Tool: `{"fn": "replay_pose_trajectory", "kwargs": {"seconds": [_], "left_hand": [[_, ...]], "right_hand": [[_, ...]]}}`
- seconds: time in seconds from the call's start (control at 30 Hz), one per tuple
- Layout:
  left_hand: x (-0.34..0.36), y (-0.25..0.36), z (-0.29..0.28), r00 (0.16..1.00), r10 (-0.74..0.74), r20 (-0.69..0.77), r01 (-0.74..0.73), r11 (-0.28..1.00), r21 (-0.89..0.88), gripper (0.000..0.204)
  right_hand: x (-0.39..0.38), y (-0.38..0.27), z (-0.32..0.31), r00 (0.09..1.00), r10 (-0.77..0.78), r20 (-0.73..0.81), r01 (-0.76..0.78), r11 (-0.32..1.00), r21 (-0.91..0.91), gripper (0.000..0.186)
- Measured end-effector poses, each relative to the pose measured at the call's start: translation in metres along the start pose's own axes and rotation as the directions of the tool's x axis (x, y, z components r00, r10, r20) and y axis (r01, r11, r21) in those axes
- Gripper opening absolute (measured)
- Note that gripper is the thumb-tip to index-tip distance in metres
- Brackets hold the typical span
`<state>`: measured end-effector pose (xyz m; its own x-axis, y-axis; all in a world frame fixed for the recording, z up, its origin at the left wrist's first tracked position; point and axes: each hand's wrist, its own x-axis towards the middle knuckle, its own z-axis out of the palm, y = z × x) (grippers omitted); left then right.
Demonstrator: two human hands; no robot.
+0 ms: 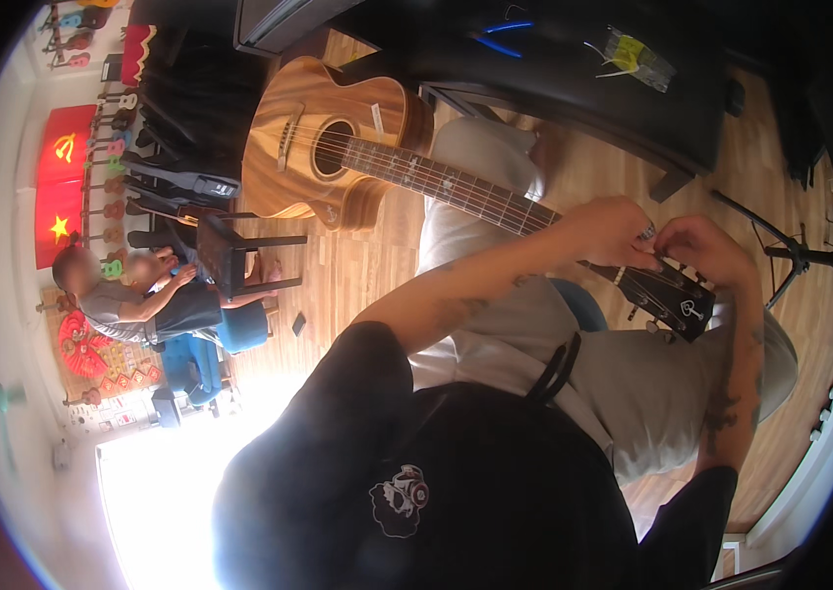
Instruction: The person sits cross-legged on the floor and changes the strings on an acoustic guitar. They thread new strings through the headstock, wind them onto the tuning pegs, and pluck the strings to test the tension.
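An acoustic guitar (279,118) with a streaky golden-brown wooden body lies across my lap, its neck angled toward the right. Its black headstock (672,305) has metal tuning pegs. My left hand (613,236) is at the upper neck beside the nut, fingers bent and closed on something I cannot make out. Close beside it, my right hand (701,246) curls over the upper edge of the headstock, thumb and fingers closed; what they grip is hidden. My grey-clad legs (642,393) are under the instrument.
Two other people (121,300) sit at left near a dark bench (220,251) and blue chairs (239,329). Ukuleles (112,211) hang on the wall. Above are a black padded surface (534,88) with a blue cutter (505,49) and a yellow packet (632,64). A black stand (790,256) is at right.
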<state>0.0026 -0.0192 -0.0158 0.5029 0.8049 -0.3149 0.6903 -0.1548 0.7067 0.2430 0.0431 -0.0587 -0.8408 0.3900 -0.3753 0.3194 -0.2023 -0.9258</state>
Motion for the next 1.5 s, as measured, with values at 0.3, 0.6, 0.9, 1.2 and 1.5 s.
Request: {"fn": "replay_pose_trajectory", "kwargs": {"seconds": [0.3,0.6,0.9,1.2,1.5], "left_hand": [[0.000,0.002,-0.001,1.000,0.004,0.002,-0.004,1.000,0.015,0.060],[0.005,-0.003,0.001,0.999,0.044,-0.010,-0.043,0.996,0.083,0.061],[0.008,0.003,0.001,0.999,0.007,0.037,-0.007,1.000,-0.025,0.062],[0.009,-0.005,0.008,1.000,-0.002,0.007,0.003,0.996,-0.084,0.063],[0.008,0.005,0.003,0.997,-0.062,0.051,0.069,0.988,-0.136,0.063]], "right_hand": [[-0.005,0.002,0.001,0.971,0.071,-0.229,-0.097,0.990,-0.106,0.023],[0.008,0.019,0.014,0.987,-0.083,-0.137,0.070,0.993,-0.093,0.021],[0.002,0.029,-0.011,0.983,-0.027,-0.184,0.005,0.993,-0.119,0.031],[0.005,0.021,0.006,0.994,-0.046,-0.095,0.042,0.998,-0.041,0.017],[0.013,0.030,0.000,0.976,-0.210,-0.049,0.215,0.960,0.180,0.039]]}}
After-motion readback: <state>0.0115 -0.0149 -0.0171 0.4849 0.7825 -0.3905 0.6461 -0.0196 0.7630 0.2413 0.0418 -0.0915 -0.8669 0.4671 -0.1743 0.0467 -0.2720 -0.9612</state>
